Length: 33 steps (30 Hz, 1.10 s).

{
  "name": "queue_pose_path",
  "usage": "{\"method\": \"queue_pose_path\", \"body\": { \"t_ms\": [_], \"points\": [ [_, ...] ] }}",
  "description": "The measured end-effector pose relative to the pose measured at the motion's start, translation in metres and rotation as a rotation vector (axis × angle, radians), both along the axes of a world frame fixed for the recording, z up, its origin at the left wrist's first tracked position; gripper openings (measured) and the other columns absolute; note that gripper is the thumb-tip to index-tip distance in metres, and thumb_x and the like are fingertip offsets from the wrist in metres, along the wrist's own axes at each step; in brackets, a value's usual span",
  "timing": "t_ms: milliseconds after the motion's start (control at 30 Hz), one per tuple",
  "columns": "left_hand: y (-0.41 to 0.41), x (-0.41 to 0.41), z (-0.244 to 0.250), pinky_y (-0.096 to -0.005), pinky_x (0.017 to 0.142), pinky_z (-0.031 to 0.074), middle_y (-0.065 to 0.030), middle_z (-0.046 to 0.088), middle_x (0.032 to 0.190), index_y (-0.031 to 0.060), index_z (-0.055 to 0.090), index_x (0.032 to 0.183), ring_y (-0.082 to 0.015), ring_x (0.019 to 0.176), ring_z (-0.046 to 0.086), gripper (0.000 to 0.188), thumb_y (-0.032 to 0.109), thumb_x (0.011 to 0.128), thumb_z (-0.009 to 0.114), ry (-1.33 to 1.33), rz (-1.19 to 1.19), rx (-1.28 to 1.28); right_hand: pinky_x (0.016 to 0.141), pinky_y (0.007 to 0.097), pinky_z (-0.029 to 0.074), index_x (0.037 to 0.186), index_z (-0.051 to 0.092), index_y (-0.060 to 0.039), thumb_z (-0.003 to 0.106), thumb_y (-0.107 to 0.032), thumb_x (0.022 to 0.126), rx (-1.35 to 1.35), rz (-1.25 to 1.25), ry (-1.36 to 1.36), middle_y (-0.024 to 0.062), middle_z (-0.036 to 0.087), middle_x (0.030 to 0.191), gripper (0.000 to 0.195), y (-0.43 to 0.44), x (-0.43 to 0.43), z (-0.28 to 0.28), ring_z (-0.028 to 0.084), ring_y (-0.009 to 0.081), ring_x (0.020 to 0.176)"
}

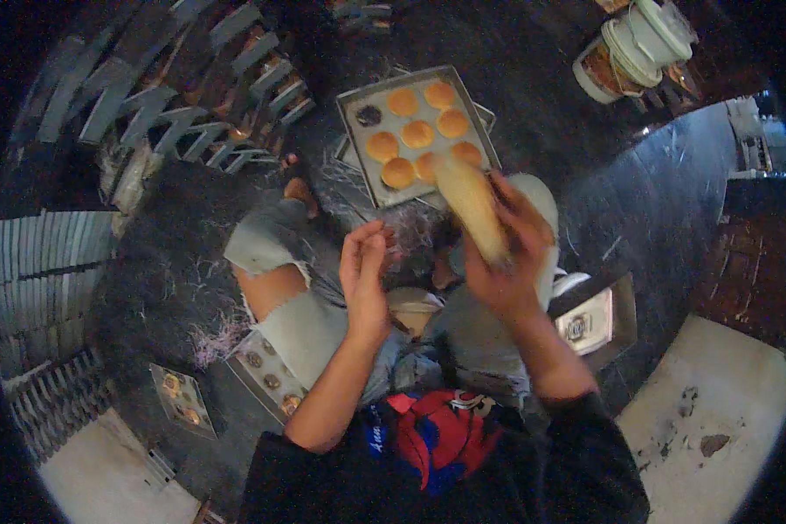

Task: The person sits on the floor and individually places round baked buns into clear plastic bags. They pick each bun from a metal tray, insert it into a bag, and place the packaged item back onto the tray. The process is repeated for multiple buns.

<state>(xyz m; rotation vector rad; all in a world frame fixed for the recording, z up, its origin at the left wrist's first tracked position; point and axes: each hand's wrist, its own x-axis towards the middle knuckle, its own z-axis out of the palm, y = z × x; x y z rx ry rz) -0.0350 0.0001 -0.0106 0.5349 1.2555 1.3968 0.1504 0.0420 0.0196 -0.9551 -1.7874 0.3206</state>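
In my right hand [514,245] is a pale yellow, elongated thing [471,203], blurred by motion, perhaps a bun seen edge-on; I cannot tell. It is held above the near right corner of a metal baking tray [361,164]. On that tray lie several round golden buns [417,134] and one dark round item [369,116] at its far left. My left hand [367,262] is raised nearer to me than the tray, palm turned inward with fingers bent, and nothing shows in it.
Another tray [255,386] with dark round items lies by my left leg, and a smaller tray [183,399] further left. An open box [622,314] stands at my right. Plastic buckets [629,59] are at the far right, metal racks [157,111] at the far left. Shredded strands [219,340] litter the floor.
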Motion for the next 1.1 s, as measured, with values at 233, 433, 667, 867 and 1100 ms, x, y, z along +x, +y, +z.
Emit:
{"method": "queue_pose_path", "body": {
  "t_ms": [233,433,667,867,1100],
  "points": [
    [-0.019,-0.049,-0.076,-0.0278,0.092,0.045,-0.0037,0.064,0.107,0.0028,0.060,0.117,-0.0143,0.100,0.058,0.026,0.018,0.096,0.065,0.325,-0.074,-0.121,0.106,0.0461,0.041,0.140,0.048,-0.0061,0.070,-0.011,0.079,-0.307,0.286,-0.710,0.0201,0.050,0.140,0.065,0.099,-0.063,-0.123,0.046,0.0402,0.132],
    [-0.018,-0.041,-0.087,-0.0262,0.085,0.048,-0.0050,0.066,0.101,0.0022,0.063,0.114,-0.0119,0.093,0.060,0.023,0.012,0.094,0.066,0.224,-0.192,-0.171,0.102,0.0520,0.041,0.126,0.058,-0.0062,0.074,-0.009,0.077,-0.323,0.227,-0.428,0.0143,0.061,0.127,0.052,-0.033,0.038,-0.060,0.056,0.0350,0.119],
    [-0.015,-0.017,-0.100,-0.0264,0.083,0.049,-0.0040,0.068,0.097,0.0017,0.063,0.112,-0.0113,0.090,0.062,0.024,0.016,0.093,0.069,0.252,-0.449,-0.157,0.100,0.0460,0.044,0.121,0.061,0.0025,0.064,-0.015,0.091,-0.533,-1.116,-0.416,0.0250,0.061,0.123,0.035,-0.196,0.307,-0.168,0.057,0.0410,0.114],
    [-0.032,0.001,-0.082,-0.0280,0.088,0.049,-0.0043,0.068,0.100,0.0016,0.063,0.112,-0.0131,0.093,0.063,0.026,0.016,0.092,0.071,0.282,-0.546,-0.199,0.094,0.0454,0.047,0.113,0.065,0.0002,0.062,-0.016,0.095,-0.540,-1.212,-0.734,0.0232,0.062,0.113,0.025,-0.218,0.300,-0.177,0.059,0.0364,0.106],
    [-0.049,0.052,-0.032,-0.0337,0.098,0.047,-0.0114,0.068,0.114,0.0001,0.055,0.126,-0.0205,0.109,0.063,0.049,0.020,0.088,0.076,0.389,-0.695,0.048,0.085,0.0302,0.049,0.114,0.056,0.0019,0.059,-0.012,0.099,-0.438,-0.811,0.235,0.0100,0.063,0.110,0.020,-0.181,0.243,-0.071,0.062,0.0155,0.095]
  ]
}}
